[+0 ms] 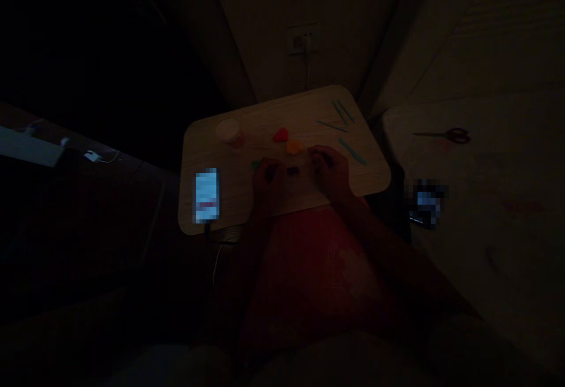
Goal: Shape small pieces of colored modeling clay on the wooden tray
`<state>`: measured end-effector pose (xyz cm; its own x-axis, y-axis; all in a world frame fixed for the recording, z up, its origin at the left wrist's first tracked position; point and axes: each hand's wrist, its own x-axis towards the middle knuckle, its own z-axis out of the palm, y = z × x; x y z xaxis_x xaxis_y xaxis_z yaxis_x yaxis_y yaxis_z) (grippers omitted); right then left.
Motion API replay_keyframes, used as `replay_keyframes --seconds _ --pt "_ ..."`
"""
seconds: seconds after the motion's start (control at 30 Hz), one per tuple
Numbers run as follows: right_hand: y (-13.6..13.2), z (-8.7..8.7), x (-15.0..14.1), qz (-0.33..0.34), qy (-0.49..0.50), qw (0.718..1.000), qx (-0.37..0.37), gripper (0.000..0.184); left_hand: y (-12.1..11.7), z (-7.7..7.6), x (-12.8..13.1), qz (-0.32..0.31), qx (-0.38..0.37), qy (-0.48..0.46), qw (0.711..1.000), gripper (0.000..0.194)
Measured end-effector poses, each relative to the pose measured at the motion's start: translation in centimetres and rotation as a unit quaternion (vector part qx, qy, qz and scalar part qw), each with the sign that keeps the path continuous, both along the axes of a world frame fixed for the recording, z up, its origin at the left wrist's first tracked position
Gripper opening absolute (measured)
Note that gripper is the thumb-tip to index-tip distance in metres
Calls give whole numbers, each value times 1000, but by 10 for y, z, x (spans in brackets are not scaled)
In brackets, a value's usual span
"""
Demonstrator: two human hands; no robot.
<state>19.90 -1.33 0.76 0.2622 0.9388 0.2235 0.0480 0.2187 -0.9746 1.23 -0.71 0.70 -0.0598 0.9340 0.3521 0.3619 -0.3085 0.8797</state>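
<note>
The scene is very dark. My left hand [267, 178] rests on a small wooden table [247, 140], fingers curled near a green lump [256, 164] of clay. My right hand [329, 169] lies a little to the right, fingers bent over the tabletop. Between the two hands sits a small dark piece [292, 170]. Just beyond them lie an orange clay lump [294, 147] and a red one [281, 135]. What either hand holds, if anything, is too dim to make out.
A lit phone [207, 195] lies at the table's front left, a small pot [228, 132] behind it. Several teal modelling sticks [346, 125] are spread at the back right. Scissors [445, 134] and a second device [426, 204] lie on the surface to the right.
</note>
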Motion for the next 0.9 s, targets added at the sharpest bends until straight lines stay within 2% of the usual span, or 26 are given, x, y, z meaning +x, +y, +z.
replay_keyframes --seconds 0.17,0.33,0.5,0.7,0.9 --pt "3 -5 -2 -11 20 1000 -11 16 -1 3 0 -5 -4 -2 1000 12" --pt "1 -3 -3 -3 17 1000 -12 17 0 1 1 -3 -3 -10 1000 14" --pt "-2 -1 0 10 -16 1000 -6 39 -1 2 1 -4 -12 -19 1000 17" --pt "2 -5 1 -21 -32 999 21 21 -1 2 1 -4 -17 -21 1000 16" --pt "3 -11 0 0 8 1000 16 27 -1 2 1 -5 -20 -25 999 16"
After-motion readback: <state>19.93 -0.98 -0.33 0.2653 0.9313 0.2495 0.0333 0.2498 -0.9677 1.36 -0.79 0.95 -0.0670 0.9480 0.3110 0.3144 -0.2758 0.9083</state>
